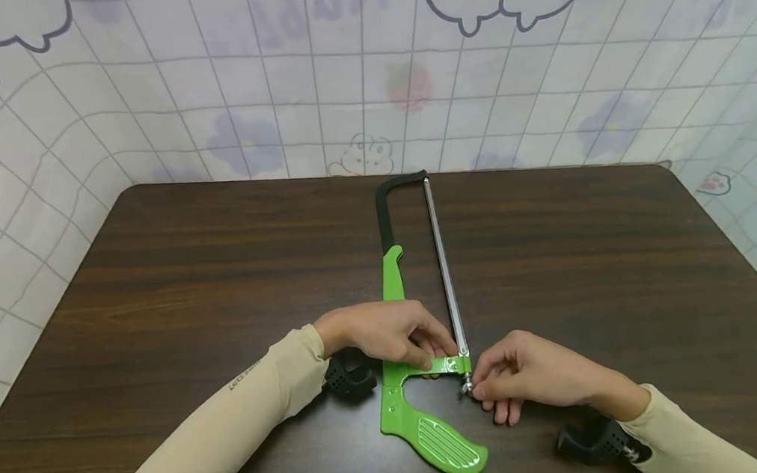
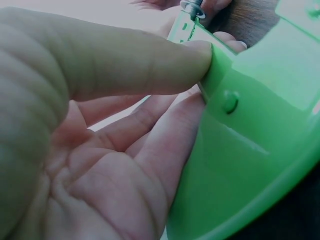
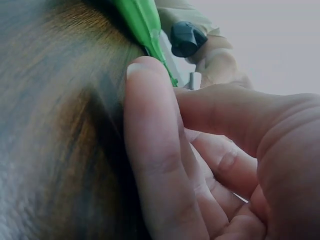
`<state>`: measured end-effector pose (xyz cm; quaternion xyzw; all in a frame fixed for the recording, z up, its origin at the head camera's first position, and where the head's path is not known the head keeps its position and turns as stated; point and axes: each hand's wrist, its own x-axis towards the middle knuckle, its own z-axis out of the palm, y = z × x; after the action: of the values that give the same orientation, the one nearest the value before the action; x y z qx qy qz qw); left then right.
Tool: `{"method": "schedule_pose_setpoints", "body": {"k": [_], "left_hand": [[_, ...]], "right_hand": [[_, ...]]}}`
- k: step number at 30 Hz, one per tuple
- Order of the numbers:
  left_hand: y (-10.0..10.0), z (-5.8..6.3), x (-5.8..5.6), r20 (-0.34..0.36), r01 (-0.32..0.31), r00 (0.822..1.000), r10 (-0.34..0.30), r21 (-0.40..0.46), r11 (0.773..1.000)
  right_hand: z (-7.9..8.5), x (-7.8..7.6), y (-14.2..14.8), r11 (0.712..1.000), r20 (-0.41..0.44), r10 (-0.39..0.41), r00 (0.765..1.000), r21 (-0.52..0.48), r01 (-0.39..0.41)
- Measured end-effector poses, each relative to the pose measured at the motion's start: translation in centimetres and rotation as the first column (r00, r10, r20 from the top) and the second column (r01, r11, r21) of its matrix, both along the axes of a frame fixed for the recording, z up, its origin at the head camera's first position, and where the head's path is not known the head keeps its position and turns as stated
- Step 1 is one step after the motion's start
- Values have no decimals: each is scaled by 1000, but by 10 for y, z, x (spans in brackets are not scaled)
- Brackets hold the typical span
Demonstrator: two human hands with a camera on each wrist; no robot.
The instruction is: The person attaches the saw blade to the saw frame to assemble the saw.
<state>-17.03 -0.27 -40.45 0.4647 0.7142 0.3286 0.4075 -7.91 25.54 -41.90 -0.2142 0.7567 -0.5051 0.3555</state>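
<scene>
A green-handled hacksaw lies on the table, its black frame end pointing away from me and its grip nearest. Along its right side runs the straight silver blade bar. My left hand reaches over the frame and pinches the short green cross arm between thumb and fingers; the left wrist view shows the thumb flat on its green metal. Just beyond, a threaded bolt sticks out. At that bolt's end, my right hand pinches a small silver wing nut, partly hidden by the fingertips.
The dark wood table extends around the saw on both sides. Behind it hangs a white gridded backdrop with cartoon prints. Black wrist devices sit beneath both wrists, close to the tabletop.
</scene>
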Motion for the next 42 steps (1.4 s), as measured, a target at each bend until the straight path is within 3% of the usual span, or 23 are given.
{"method": "schedule_pose_setpoints", "body": {"k": [6,20,31,42], "left_hand": [[0,-1,0,-2,7,1000,-7,4,1000],[-1,0,-1,2,20,1000,-20,10,1000],[-1,1,1,0,13,1000,-13,2,1000],[-1,2,1,-4,20,1000,-20,14,1000]], "right_hand": [[-2,1,-2,1000,-15,-24,1000,15,24],[4,1,0,1000,-15,7,1000,5,-7],[1,-1,2,999,29,17,999,-27,-16],[0,1,0,1000,3,2,1000,-21,-2]]}}
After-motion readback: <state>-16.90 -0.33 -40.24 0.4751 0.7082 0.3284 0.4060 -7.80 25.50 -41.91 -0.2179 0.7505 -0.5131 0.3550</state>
